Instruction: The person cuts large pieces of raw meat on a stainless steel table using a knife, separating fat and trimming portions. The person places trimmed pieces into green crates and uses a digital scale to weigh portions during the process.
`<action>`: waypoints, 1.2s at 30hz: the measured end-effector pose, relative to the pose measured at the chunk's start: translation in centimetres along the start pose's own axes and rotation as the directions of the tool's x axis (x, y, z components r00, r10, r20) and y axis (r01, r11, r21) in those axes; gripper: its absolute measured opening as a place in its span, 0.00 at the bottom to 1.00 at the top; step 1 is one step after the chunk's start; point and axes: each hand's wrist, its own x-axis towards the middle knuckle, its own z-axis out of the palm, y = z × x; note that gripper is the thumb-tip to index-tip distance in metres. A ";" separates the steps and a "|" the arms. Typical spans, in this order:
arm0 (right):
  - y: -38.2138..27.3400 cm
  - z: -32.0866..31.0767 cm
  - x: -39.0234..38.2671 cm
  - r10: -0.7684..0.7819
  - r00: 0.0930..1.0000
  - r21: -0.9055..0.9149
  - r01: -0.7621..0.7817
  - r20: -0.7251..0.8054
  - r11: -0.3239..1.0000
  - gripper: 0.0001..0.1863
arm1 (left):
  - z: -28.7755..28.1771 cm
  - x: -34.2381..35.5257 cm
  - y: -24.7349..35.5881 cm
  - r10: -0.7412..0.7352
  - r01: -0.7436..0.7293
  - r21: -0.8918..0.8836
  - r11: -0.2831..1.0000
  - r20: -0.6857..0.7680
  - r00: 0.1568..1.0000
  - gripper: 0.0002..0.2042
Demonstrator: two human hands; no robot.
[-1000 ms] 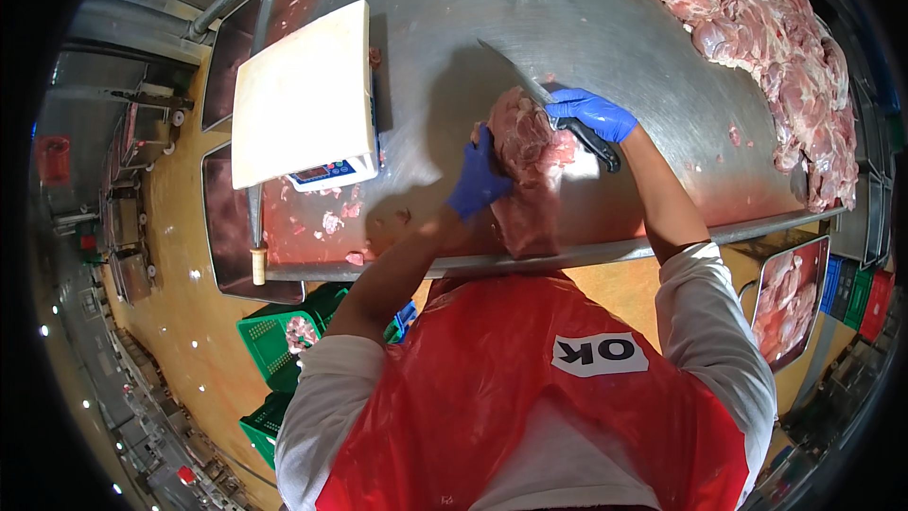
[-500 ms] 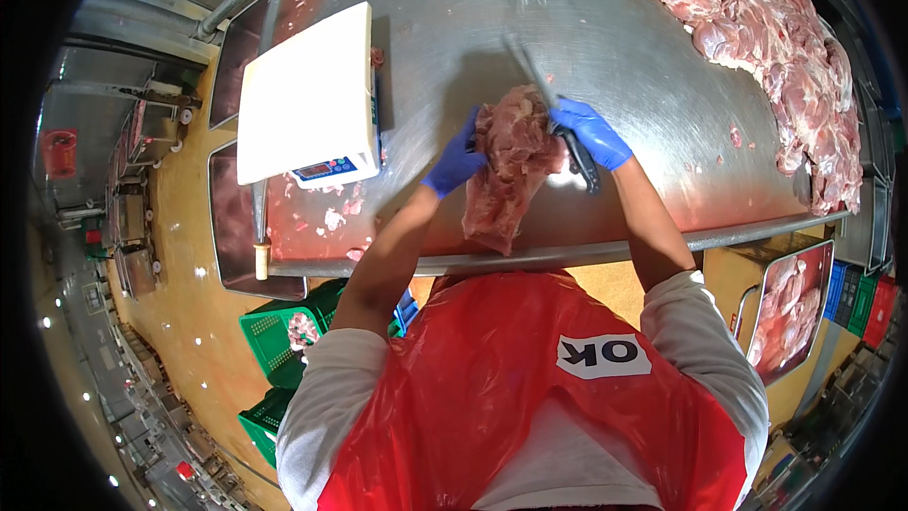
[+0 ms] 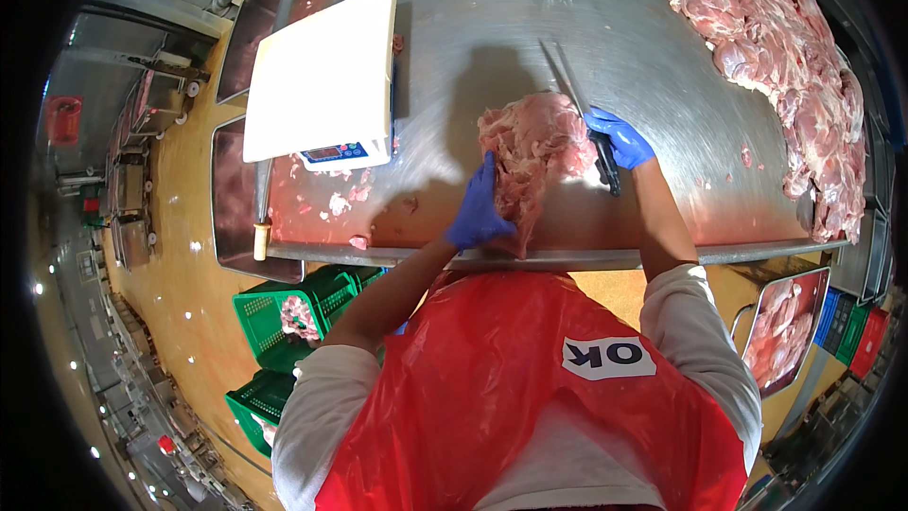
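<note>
A raw piece of pink meat (image 3: pixel 532 147) lies on the steel table in front of me, its narrow end close to the front edge. My left hand (image 3: pixel 480 210), in a blue glove, rests against the meat's lower left side with fingers stretched out and thumb apart. In my right hand (image 3: pixel 619 139), also blue-gloved, is a knife (image 3: pixel 605 163); the fingers are closed round its black handle. The blade points away from me along the meat's upper right edge. Whether it touches the meat I cannot tell.
A white-topped scale (image 3: pixel 322 76) stands on the steel table (image 3: pixel 511 19) at left, beside a wooden-handled sharpening steel (image 3: pixel 261 241). Meat pieces (image 3: pixel 790 85) are heaped at the far right. Green crates (image 3: pixel 274 322) with scraps stand below left; a meat-filled steel bin (image 3: pixel 783 326) is below right.
My left hand has slid down toward the meat's near end, and its fingers have straightened. The meat lies spread wider. The knife has shifted slightly right and nearer, still in my right hand.
</note>
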 end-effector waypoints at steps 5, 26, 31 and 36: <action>-3.9 7.4 1.8 0.041 0.990 -0.465 0.026 0.132 0.885 0.17 | -2.1 2.9 -1.7 0.251 -0.246 -0.131 0.961 0.028 0.968 0.68; 0.2 5.5 4.9 0.118 0.993 0.059 -0.116 -0.030 0.992 0.11 | -6.6 3.7 -2.4 -0.084 0.122 -0.775 0.620 0.089 0.993 0.56; 1.3 6.7 4.4 0.046 0.999 -0.024 -0.046 0.010 0.999 0.14 | -4.7 4.8 -3.1 -0.059 0.071 -0.787 0.613 0.044 0.997 0.47; 0.3 8.6 0.7 0.154 0.986 -0.201 -0.138 0.067 0.970 0.12 | -2.9 3.6 -2.3 -0.161 0.182 -0.795 0.578 0.108 0.981 0.43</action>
